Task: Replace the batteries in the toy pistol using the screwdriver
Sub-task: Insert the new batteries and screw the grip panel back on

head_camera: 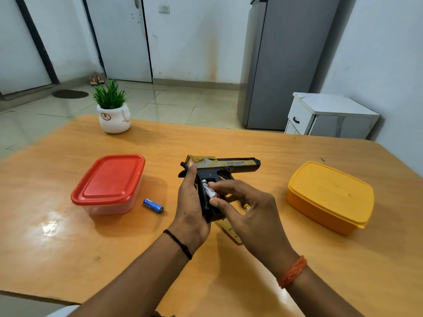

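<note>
The black and gold toy pistol (231, 167) is held above the table, barrel pointing right, its grip compartment uncovered. My left hand (191, 207) wraps the grip from the left. My right hand (245, 208) pinches a white battery (210, 190) that sits partly in the grip compartment. A blue battery (153, 205) lies on the table left of my hands. A gold cover piece (230, 229) lies under my right hand. A small yellow tip (246, 205) shows behind my right fingers; I cannot tell what it belongs to.
A clear box with a red lid (109, 181) stands at the left and a yellow lidded box (329, 195) at the right of the wooden table (137, 248). A potted plant (113, 110) stands at the far left edge.
</note>
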